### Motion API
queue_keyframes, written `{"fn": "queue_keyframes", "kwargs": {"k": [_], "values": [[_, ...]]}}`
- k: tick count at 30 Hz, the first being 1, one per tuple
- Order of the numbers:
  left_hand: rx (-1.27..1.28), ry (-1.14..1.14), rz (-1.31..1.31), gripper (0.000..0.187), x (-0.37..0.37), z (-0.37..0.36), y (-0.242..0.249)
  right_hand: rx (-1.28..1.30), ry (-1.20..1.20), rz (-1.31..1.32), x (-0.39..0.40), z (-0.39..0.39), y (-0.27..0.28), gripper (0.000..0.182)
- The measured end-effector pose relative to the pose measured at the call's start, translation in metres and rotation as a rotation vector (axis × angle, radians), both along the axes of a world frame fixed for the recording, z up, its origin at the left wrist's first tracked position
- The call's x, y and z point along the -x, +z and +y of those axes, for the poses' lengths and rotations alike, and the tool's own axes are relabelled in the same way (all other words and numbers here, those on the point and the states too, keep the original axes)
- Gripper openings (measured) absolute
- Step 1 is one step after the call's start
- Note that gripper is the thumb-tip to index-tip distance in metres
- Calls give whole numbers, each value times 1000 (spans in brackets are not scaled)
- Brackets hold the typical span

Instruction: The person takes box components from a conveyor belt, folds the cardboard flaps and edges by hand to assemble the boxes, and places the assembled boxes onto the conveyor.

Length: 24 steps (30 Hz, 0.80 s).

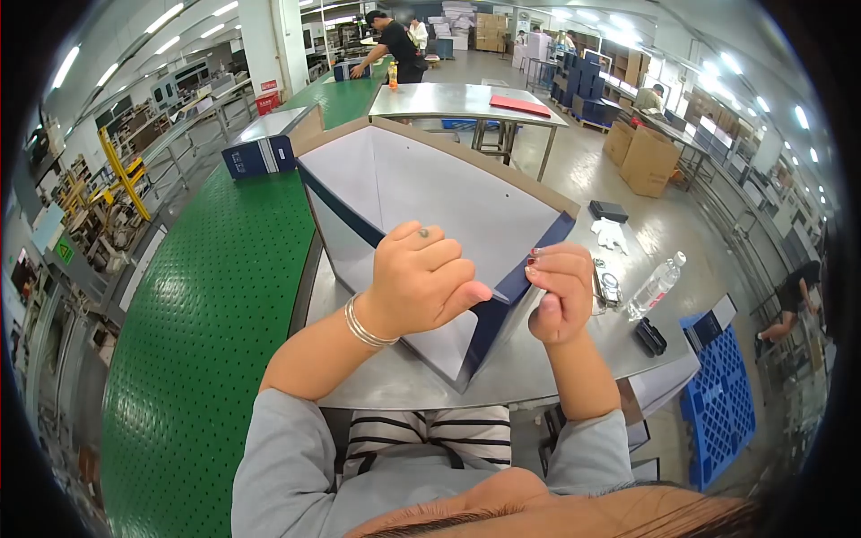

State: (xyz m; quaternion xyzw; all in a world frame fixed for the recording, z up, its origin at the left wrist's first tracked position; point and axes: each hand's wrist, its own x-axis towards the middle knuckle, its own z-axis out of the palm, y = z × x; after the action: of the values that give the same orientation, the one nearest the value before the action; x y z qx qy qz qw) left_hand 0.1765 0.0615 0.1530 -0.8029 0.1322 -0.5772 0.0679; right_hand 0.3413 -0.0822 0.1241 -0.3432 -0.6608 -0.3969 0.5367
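A large open box (439, 179), white inside with dark blue outer faces and a bare brown board edge along its far rim, sits tilted on a metal table in front of me. My left hand (426, 278), with bangles on the wrist, is closed in a fist over the box's opening, its thumb pointing right towards a narrow blue strip (502, 297) at the near corner. What the fist holds, if anything, is hidden. My right hand (563, 291) has its fingers curled against the box's blue right edge.
A green perforated conveyor (206, 341) runs along the left, bearing a blue-and-white box (260, 157). Right of my hand are a water bottle (657, 287), white gloves (610, 236) and a black case (650, 337). A blue pallet (722, 403) lies lower right. A person (399, 45) works farther back.
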Motion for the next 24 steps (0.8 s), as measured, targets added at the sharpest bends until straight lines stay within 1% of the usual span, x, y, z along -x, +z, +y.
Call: {"fn": "queue_keyframes", "kwargs": {"k": [1,5,6,10,11,15,17,18,20,21,22,24], "values": [[1,-1,6,40,1,1,0,1,-1,6,-2,1,2,19],[20,-36,28,39,4,5,0,463,-197,-159,-12,1,11,17],[19,-38,29,39,4,3,-1,462,-199,-157,-12,1,11,17],[102,-65,-23,34,-3,-27,-6,624,-250,-69,-12,2,11,21],[104,-69,-21,34,-5,-30,-7,626,-253,-66,-6,1,14,21],[298,-285,86,30,-14,-30,-12,23,-179,100,31,-8,36,27],[347,-516,221,29,-2,-15,-8,-59,-171,146,25,-28,32,34],[351,-632,294,34,7,-8,-5,-58,-174,149,19,-39,29,34],[347,-880,370,37,24,18,7,-107,-42,221,7,-56,21,32],[387,-956,407,38,32,38,10,-102,-40,222,4,-62,18,32],[463,-1032,410,37,37,58,8,-39,-114,217,1,-67,16,32],[617,-812,402,35,49,92,13,76,-258,201,-4,-73,12,30]]}}
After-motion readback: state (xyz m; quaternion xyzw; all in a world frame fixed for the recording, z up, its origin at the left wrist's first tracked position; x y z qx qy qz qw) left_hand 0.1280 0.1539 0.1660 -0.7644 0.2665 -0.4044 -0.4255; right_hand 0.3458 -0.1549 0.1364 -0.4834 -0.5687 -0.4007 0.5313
